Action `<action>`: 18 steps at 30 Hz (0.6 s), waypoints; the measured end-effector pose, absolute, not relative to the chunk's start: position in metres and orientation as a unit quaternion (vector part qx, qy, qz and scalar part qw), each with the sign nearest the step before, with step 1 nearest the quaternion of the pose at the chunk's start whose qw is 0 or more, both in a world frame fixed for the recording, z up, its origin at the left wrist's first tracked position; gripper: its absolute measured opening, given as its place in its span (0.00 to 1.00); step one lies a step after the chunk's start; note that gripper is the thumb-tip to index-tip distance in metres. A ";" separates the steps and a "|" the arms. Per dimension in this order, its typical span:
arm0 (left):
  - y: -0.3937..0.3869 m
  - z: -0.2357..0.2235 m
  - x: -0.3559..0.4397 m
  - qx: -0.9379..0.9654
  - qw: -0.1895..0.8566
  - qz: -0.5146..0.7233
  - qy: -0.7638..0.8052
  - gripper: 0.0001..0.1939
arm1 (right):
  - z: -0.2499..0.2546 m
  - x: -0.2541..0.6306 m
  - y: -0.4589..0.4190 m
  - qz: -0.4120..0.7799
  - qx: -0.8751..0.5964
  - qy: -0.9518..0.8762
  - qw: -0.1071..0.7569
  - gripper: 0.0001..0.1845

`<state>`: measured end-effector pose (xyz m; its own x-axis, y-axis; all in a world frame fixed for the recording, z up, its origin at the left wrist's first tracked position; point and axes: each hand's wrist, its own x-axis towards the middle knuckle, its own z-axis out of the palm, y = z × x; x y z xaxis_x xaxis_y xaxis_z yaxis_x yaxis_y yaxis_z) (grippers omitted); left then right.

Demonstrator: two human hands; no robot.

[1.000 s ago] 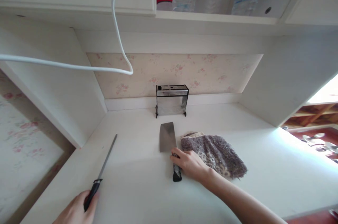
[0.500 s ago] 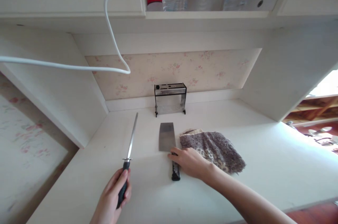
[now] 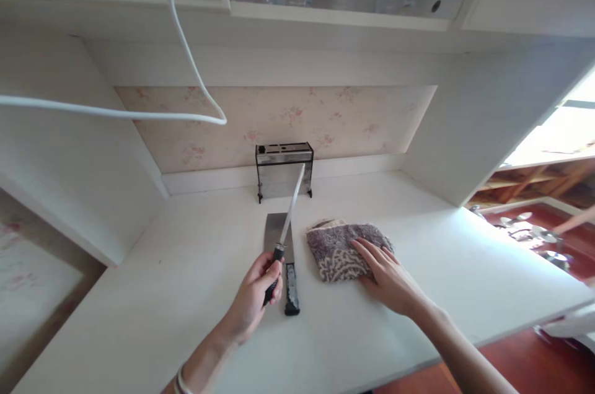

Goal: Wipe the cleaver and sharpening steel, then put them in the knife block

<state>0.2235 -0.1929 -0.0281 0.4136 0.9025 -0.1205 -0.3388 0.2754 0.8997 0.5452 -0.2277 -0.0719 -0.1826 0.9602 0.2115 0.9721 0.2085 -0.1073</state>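
My left hand (image 3: pixel 260 288) is wrapped round the black handle of a honing steel (image 3: pixel 292 205). Its rod points up and away, passing over the blade of a cleaver (image 3: pixel 275 228) that lies flat on the counter. The cleaver's worn black handle (image 3: pixel 291 288) points toward me, just right of my left hand. My right hand (image 3: pixel 390 279) rests on a folded brown-and-cream cloth (image 3: pixel 337 251), fingers stretched out over its right part and thumb at the near edge. Whether the thumb reaches under the cloth cannot be seen.
A metal knife rack (image 3: pixel 284 155) with a black frame stands at the back of the white counter (image 3: pixel 186 295). Overhead, a shelf (image 3: pixel 339 15) holds several bottles. A white cable (image 3: pixel 186 47) hangs at upper left. Metal items (image 3: pixel 530 230) lie beyond the counter at right.
My left hand has carried the honing steel rightward over the cleaver. My right hand has left the cleaver's handle for the cloth, which is now more compactly folded. The view has shifted slightly.
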 end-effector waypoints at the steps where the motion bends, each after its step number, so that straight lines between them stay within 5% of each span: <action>1: -0.192 -0.030 0.225 0.433 0.721 0.425 0.335 0.12 | -0.074 0.546 -0.225 -0.044 -0.634 -0.763 0.119 0.35; 10: -0.192 -0.039 0.215 0.442 0.707 0.451 0.321 0.12 | -0.067 0.537 -0.178 -0.035 -0.702 -0.692 0.167 0.25; 14: -0.194 -0.039 0.215 0.431 0.704 0.470 0.314 0.13 | -0.044 0.518 -0.154 0.102 -0.731 -0.542 0.402 0.24; 18: -0.196 -0.037 0.214 0.426 0.689 0.494 0.315 0.14 | -0.027 0.466 -0.140 0.392 -0.520 -0.367 0.664 0.28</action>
<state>0.2136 -0.1955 -0.0367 0.3135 0.9495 -0.0133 -0.4119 0.1486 0.8991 0.4659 -0.1396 -0.0270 0.4241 0.9022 0.0791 -0.1392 0.1513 -0.9786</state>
